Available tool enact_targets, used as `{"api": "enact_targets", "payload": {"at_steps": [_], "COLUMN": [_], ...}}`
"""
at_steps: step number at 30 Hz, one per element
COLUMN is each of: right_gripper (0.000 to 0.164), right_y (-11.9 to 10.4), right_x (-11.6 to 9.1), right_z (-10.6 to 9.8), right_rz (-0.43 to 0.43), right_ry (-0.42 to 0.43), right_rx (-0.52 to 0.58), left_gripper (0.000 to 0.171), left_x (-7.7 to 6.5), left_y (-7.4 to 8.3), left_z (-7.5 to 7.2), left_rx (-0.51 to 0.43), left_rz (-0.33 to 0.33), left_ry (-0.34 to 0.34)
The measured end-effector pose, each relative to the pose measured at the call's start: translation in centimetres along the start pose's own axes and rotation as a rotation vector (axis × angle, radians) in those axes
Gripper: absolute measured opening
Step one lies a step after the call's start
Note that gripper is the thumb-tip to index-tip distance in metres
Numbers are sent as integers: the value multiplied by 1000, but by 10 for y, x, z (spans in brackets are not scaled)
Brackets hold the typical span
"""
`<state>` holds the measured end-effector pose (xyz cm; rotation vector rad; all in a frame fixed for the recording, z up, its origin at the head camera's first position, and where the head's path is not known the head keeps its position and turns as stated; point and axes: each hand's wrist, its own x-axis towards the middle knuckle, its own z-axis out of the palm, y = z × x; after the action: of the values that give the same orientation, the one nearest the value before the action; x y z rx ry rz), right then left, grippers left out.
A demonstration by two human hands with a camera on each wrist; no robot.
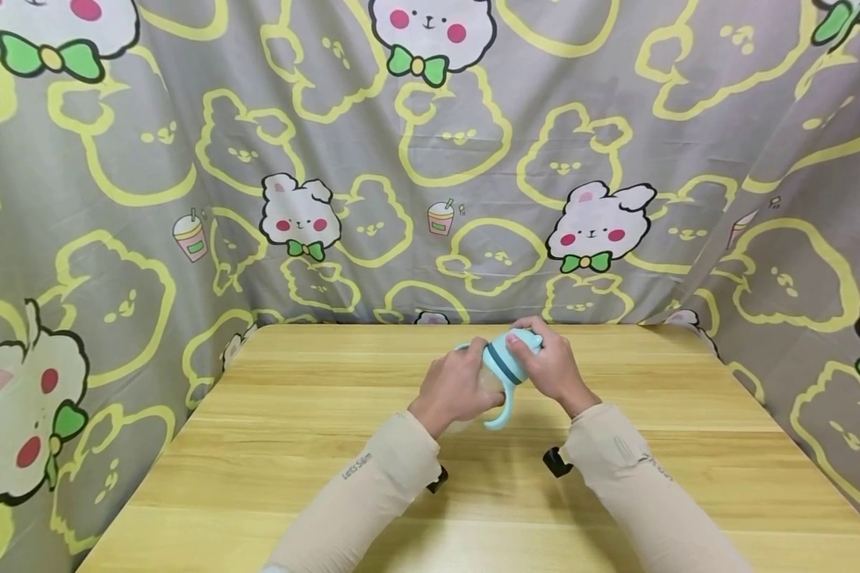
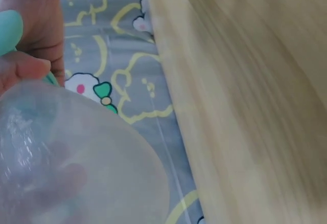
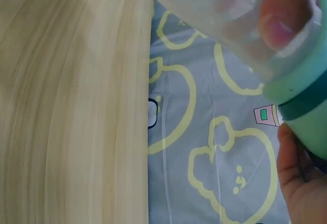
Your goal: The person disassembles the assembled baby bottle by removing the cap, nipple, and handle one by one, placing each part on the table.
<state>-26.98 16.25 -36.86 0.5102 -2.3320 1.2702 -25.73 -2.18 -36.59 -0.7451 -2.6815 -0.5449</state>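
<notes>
A baby bottle with a mint-blue lid (image 1: 510, 368), a dark teal band and curved side handles (image 1: 502, 414) is held tilted above the table, between both hands. Its clear, rounded body (image 2: 112, 157) fills the lower left of the left wrist view. My left hand (image 1: 457, 383) grips this body, with a thumb (image 3: 283, 22) lying against it in the right wrist view. On the lid end, my right hand (image 1: 553, 368) holds the cap with curled fingers. The fingers partly hide the bottle in the head view.
Beneath the hands lies a wood-grain table (image 1: 294, 446). A grey curtain (image 1: 373, 143) with bear and rabbit prints hangs behind it and along both sides. Dark wrist-camera mounts (image 1: 557, 461) stick out under the sleeves.
</notes>
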Motion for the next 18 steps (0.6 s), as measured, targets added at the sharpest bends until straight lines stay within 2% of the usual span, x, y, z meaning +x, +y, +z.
{"api": "enact_targets", "payload": {"at_steps": [3,9,14,18], "right_gripper": [32,34,31,30], "right_y": [0,-4,-6,-4], "right_x": [0,2,7,10], "right_z": [0,5,6,2], "right_rz": [13,136,143,174], "right_ry": [2,33,40,30], "right_rx": [28,81,84,103], "left_gripper": [66,65,62,61], "left_x": [2,0,0,3], "left_y": [3,5,7,9], "left_z": [-2,0,4,7], "left_rx": [39,62,70,60], "left_rz": [-1,-17,-24,-35], "left_ry": [18,58,113,108]}}
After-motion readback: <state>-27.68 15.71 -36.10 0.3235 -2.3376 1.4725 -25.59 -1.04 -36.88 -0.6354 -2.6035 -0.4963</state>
